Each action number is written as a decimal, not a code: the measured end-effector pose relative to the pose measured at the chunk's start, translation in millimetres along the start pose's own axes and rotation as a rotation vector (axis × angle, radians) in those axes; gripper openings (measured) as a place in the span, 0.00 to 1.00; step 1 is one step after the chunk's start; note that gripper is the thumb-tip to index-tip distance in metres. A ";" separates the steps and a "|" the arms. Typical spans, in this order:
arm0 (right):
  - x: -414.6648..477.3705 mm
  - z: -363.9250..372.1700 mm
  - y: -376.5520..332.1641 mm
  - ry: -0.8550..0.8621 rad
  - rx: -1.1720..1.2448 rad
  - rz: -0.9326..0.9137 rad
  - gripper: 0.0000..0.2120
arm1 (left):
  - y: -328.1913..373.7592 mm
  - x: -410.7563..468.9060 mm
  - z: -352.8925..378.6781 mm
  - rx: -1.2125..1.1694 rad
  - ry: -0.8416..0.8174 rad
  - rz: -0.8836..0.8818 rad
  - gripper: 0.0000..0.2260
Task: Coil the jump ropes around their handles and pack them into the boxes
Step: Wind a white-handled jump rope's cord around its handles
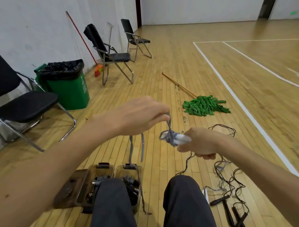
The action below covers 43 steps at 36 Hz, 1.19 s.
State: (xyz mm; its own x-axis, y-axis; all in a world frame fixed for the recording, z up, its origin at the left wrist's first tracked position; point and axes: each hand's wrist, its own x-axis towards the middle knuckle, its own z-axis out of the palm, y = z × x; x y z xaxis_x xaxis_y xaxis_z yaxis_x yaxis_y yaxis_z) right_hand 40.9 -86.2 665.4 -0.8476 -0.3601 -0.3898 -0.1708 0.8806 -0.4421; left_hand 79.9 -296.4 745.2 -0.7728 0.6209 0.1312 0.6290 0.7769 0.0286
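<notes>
Floorboards (225,75) of pale wood with white court lines fill my feed. A black folding chair (24,101) stands at 9 o'clock against the white wall, with two more chairs (114,55) further off at 11. A green bin (69,88) lined with a black bag sits just beside the near chair, at 10 o'clock. At 1 o'clock a green mop (205,105) lies flat on the floor.

At 6 o'clock, partly behind the person's dark-trousered knee (115,203), two clear boxes (130,171) stand side by side, touching, each holding coiled ropes. A lid (71,188) lies beside the left one.

The left hand (141,112) is raised just above centre, its fingers (163,113) pinching a strand of the grey rope (168,134). The right hand (201,142), at 3 o'clock from it, is curled tight round the white handles (183,138). Their ends poke out toward the left hand with a few grey turns wound on them. Loose grey strands hang down to the right box and trail onto the floor. Black jump ropes (227,207) lie uncoiled on the floor at 4 o'clock, near the right knee.
</notes>
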 end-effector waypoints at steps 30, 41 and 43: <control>-71.7 -48.8 -30.8 -0.183 0.345 -0.470 0.08 | -36.0 40.3 61.4 -0.769 0.199 -0.273 0.18; -28.2 -51.1 0.2 -0.229 0.673 -0.500 0.07 | -38.5 44.6 114.9 -0.968 0.231 -0.374 0.21; -17.5 -48.0 1.7 -0.193 0.682 -0.481 0.04 | -46.0 44.8 131.0 -0.985 0.227 -0.412 0.25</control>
State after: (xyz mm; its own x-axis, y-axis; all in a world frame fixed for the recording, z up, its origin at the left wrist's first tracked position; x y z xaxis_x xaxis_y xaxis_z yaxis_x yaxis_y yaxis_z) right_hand 31.3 -63.7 710.2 -0.6493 -0.7478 -0.1386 -0.0981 0.2630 -0.9598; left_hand 5.3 -290.6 619.9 -0.9696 0.2203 0.1066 0.1951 0.4333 0.8799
